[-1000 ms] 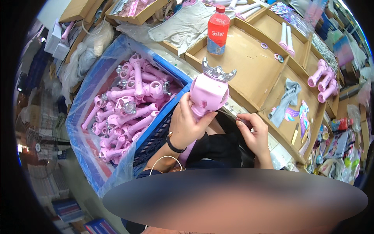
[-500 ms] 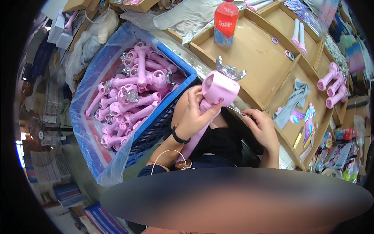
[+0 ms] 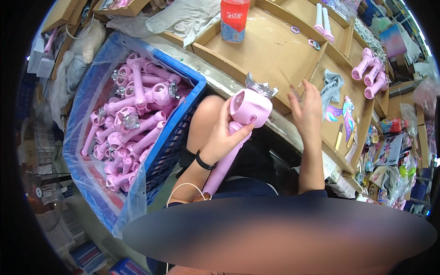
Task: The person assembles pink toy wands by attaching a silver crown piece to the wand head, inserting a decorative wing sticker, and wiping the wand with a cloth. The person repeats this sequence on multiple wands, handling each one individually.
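My left hand [image 3: 222, 134] is closed around the neck of a pink toy wand [image 3: 253, 106], whose hollow round head carries a silver crown [image 3: 260, 85]. The wand's handle slants down past my wrist toward my body. Over the cardboard tray [image 3: 268, 43], to the right of the wand, my right hand [image 3: 306, 107] is raised. Between its thumb and fingers shows a thin, dark-handled tool [image 3: 297, 93], blurred by motion, its kind hard to make out. The tool is apart from the wand.
On the left stands a blue crate [image 3: 187, 98] lined with plastic and heaped with pink wands [image 3: 137, 89]. A red-labelled bottle [image 3: 233, 20], a grey cloth [image 3: 332, 87], small rings [image 3: 294, 30], unicorn-shaped pieces [image 3: 348, 114] and pink handles [image 3: 376, 80] lie or stand in the tray's compartments.
My right hand has lifted away from the wand's neck and moved up over the tray, with its fingers straighter. The left hand still grips the wand. The whole view has shifted.
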The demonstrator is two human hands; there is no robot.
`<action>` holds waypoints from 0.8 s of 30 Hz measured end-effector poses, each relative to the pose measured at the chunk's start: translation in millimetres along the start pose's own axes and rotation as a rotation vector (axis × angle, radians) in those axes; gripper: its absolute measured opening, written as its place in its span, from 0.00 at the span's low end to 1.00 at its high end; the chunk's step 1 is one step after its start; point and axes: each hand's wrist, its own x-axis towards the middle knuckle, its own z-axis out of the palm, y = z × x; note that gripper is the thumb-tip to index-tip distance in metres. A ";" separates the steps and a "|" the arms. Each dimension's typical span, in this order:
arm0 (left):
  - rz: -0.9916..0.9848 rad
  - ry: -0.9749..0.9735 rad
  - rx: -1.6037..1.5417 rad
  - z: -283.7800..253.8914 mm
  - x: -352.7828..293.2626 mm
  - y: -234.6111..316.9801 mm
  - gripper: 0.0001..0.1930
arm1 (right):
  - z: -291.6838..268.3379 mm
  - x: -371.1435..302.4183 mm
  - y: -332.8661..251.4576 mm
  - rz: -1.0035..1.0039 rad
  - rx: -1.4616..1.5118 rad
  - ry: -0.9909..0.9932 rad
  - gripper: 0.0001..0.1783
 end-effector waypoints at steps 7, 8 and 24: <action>-0.036 -0.044 0.091 16.5 -1.0 -16.3 0.39 | 10.6 -30.4 -25.5 -0.079 0.393 -0.229 0.29; -0.045 -0.055 0.047 18.7 0.1 -17.5 0.39 | 8.5 -31.2 -14.3 -0.019 0.441 -0.285 0.27; -0.495 -0.251 -0.444 12.6 11.2 -16.8 0.38 | -95.1 -64.4 153.6 0.592 -0.309 -0.056 0.11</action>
